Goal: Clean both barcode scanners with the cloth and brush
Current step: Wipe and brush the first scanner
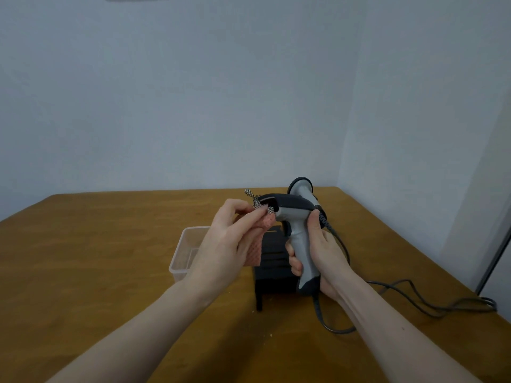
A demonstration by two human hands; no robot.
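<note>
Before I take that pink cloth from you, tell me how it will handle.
The pink cloth will probably go floppy: it hangs limp below the left hand that pinches it against the scanner. It looks thin, so likely very light. Its dimpled weave suggests it should grip rather than slip, though that is a guess.

Two barcode scanners are in view: one grey scanner (297, 217) raised above the table and a second scanner (302, 187) behind it, only partly seen. Two hands, a left hand (229, 239) and a right hand (318, 252). One pink cloth (258, 241). One clear plastic container (184, 251). One black stand (272, 269). One wooden table (110, 244). Cables (414, 297) trail at the right; their number cannot be told
</note>
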